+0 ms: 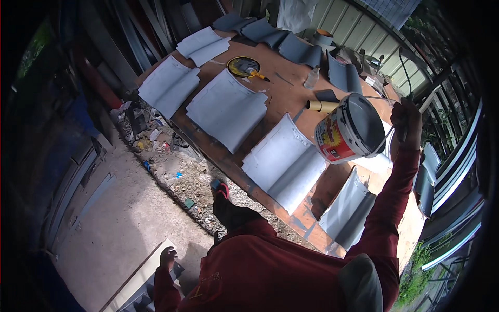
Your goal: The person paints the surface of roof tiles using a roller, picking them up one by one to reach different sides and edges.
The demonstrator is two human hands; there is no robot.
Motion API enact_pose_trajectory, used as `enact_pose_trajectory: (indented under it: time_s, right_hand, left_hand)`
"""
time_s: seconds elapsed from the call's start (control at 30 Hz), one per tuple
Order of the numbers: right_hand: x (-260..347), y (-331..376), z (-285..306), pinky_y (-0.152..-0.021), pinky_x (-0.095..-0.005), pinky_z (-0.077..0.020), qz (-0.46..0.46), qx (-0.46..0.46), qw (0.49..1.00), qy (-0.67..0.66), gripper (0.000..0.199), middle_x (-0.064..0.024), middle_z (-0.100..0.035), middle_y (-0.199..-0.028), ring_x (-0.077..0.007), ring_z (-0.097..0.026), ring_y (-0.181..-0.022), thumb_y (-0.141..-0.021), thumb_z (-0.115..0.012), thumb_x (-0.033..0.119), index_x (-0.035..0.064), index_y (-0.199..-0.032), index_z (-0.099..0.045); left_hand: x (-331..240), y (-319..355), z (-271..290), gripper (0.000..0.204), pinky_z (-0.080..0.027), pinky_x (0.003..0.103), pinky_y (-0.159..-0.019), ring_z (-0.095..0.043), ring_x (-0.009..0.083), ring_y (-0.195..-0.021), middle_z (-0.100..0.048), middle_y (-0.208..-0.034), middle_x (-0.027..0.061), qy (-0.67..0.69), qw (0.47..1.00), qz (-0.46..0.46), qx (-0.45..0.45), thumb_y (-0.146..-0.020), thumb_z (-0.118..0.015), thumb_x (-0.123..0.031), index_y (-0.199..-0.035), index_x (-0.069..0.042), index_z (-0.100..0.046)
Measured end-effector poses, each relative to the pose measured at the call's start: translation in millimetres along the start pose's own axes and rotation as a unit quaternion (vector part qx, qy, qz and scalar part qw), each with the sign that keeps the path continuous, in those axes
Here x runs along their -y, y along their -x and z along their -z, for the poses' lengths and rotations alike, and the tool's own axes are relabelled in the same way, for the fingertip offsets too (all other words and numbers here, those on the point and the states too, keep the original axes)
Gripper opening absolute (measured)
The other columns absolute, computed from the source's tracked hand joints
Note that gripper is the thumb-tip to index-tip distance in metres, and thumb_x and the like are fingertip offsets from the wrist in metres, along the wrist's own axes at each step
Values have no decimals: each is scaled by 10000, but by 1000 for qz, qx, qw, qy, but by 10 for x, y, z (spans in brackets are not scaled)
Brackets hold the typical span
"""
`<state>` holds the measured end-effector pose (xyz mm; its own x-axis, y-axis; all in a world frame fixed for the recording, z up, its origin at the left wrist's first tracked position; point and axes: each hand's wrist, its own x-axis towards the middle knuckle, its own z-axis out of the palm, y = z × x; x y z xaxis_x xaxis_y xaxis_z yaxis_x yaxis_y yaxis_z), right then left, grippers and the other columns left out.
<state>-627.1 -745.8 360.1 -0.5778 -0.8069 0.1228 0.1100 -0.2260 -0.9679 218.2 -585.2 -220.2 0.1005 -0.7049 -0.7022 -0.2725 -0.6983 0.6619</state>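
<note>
My right hand [406, 122] is raised, its fingers closed round the thin wire handle of a paint bucket [338, 135]. The bucket hangs tilted above the table, with a red and white label on its side and a grey inside face toward me. Under and around it lie curved roof tiles, several coated pale grey, such as the wide tile [283, 161] and the tile [226, 109]. A part-coated tile [347, 208] lies nearest my right arm. Low at my left side, my left hand [167, 257] hangs with loosely bent fingers, nothing visible in it, beside a cream board [140, 278].
On the brown wooden table [291, 96] are a paint-smeared lid with a brush [244, 67], a clear bottle [312, 78] and a gold-coloured tube [322, 106]. Darker tiles [300, 50] line the far edge. Rubble [171, 156] borders the concrete floor [119, 208].
</note>
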Motion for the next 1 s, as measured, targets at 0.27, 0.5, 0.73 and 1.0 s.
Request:
enact_pose_trajectory:
  time_s: [0.27, 0.5, 0.73, 1.0]
  right_hand:
    - [-1507, -1960, -1037, -471, -292, -419, 11, 4, 996, 92, 193, -26, -530, -665, -143, -501, -510, -921, -634, 242, 90, -819, -573]
    - [-2673, -2846, -1583, -492, -275, -410, -70, 5, 993, 92, 158, -14, -541, -706, -115, -495, -543, -908, -649, 217, 72, -859, -609]
    - [-2695, -2829, -1670, -694, -282, -540, -47, -57, 988, 136, 218, -90, -710, -929, -151, -651, -733, -931, -627, 195, -3, -997, -689]
    - [-1840, -1077, -1133, -850, -309, -585, 30, -86, 979, 181, 356, -161, -712, -1177, -211, -731, -941, -1033, -626, 274, -41, -1197, -618]
  left_hand:
    - [-305, 170, 248, 255, -568, 325, -615, -719, 214, -751, -712, -931, 125, -92, 980, 167, -53, -954, -654, -117, -1191, -25, -640]
    - [-1377, -189, -118, 299, -564, 325, -658, -719, 207, -776, -714, -970, 123, -97, 978, 186, -8, -952, -660, -134, -1219, -3, -635]
    - [-2099, -619, 99, 346, -560, 325, -702, -719, 199, -800, -716, -1008, 121, -180, 971, 148, 45, -949, -665, -150, -1248, 19, -629]
    - [-2969, -2046, 363, 338, -536, 308, -721, -718, 193, -814, -720, -1023, 100, -142, 988, -49, 23, -960, -614, -137, -1273, -10, -635]
